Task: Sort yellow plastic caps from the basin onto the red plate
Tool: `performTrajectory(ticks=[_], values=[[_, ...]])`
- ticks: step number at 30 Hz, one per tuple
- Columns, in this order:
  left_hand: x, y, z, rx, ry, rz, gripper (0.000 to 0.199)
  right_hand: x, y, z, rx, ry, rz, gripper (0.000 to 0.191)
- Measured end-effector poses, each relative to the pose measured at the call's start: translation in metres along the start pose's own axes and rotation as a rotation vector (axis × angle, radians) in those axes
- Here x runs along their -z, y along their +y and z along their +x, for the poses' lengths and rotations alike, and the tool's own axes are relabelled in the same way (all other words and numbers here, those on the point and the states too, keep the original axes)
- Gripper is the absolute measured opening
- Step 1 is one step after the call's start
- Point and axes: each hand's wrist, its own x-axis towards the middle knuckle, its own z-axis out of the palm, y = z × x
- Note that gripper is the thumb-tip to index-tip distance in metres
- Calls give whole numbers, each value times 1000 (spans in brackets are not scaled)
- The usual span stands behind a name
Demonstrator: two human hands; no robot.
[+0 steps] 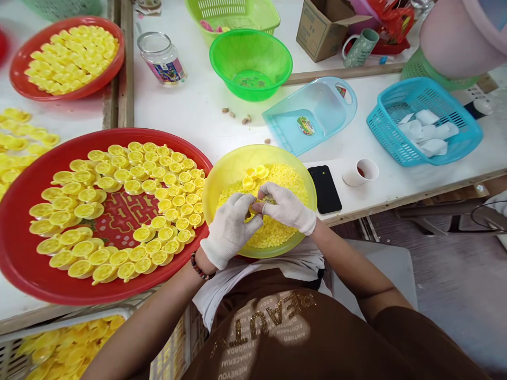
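Both my hands wear white knit gloves and meet over a yellow bowl (233, 163) filled with small yellow pieces. My left hand (229, 228) and my right hand (285, 207) pinch a small yellow cap (257, 206) between their fingertips. Three loose yellow caps (253, 177) lie on the pieces at the bowl's far side. To the left sits a big red tray (24, 264) covered with several rows of yellow caps (138, 174) laid open side up.
A black phone (324, 188) and a small cup (361, 172) lie right of the bowl. Behind are a blue scoop (312, 113), a green bowl (250, 63), a jar (161, 57), a blue basket (425, 124), and another red tray of caps (67, 57).
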Motion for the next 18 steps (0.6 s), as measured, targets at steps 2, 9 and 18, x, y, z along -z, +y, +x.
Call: performTrajectory(ticks=[2,9,18], values=[[2,-1,0,9,-18,-3,13,2,1,0,28,-44,41,19],[23,-9,-5,160,21,-120,28,13,7,-5,70,20,-121,16],[114,-108,-40,618,227,400,26,1,9,-4,130,-67,-328,18]])
